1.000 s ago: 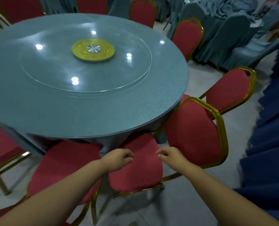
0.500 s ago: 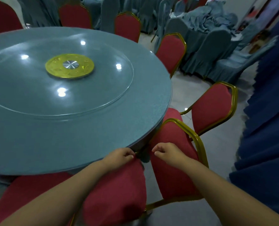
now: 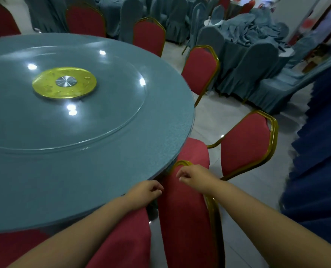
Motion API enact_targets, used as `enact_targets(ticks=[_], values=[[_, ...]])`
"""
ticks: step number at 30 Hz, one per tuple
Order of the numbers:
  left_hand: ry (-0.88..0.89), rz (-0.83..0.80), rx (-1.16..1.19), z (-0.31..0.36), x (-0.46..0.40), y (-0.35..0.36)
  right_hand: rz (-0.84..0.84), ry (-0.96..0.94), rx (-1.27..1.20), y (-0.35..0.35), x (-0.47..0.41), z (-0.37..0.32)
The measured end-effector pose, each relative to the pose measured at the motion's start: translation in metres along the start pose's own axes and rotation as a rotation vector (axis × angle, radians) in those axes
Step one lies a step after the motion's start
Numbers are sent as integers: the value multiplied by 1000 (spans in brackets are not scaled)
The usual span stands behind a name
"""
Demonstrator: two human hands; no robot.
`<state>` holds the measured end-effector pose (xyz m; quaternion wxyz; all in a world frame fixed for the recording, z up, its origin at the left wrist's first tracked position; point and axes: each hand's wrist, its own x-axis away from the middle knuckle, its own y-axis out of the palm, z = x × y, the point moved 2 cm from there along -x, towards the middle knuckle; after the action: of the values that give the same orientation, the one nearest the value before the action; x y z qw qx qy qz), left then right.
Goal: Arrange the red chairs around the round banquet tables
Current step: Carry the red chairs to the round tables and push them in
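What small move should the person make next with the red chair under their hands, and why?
Probably close the right hand on the gold frame at the top of the chair and ease it in toward the table. Both hands hover loosely curled and grip nothing, the left hand beside the chair's back, and the chair stands angled at the table's edge.

The round banquet table [image 3: 44, 171] was speckled grey-blue; its turntable hub [image 3: 64, 83] was yellow (silver at centre). Near chairs [image 3: 184, 219] were red with gold frames; far chair covers [image 3: 261, 60] were grey-blue.
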<state>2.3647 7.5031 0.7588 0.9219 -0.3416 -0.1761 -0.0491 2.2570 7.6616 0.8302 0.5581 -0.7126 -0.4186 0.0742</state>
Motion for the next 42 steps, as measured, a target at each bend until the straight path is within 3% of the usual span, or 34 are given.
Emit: enact_targets(ticks=[9, 16, 20, 25, 30, 36, 42], values=[[-245, 178, 152, 72, -30, 74, -151, -390, 159, 1, -50, 50], [-361, 223, 328, 109, -5, 116, -166, -488, 168, 3, -50, 58], [-377, 267, 392, 123, 4, 125, -76, -511, 203, 7, -41, 59], [-401, 320, 214, 155, 1, 138, -26, -559, 238, 6, -36, 59], [-462, 342, 164, 166, 4, 141, -86, -576, 163, 5, -39, 66], [-582, 395, 89, 191, 15, 156, -139, -743, 121, -1, -12, 90], [-659, 270, 177, 224, 38, 193, -271, -726, 122, 0, 26, 138]])
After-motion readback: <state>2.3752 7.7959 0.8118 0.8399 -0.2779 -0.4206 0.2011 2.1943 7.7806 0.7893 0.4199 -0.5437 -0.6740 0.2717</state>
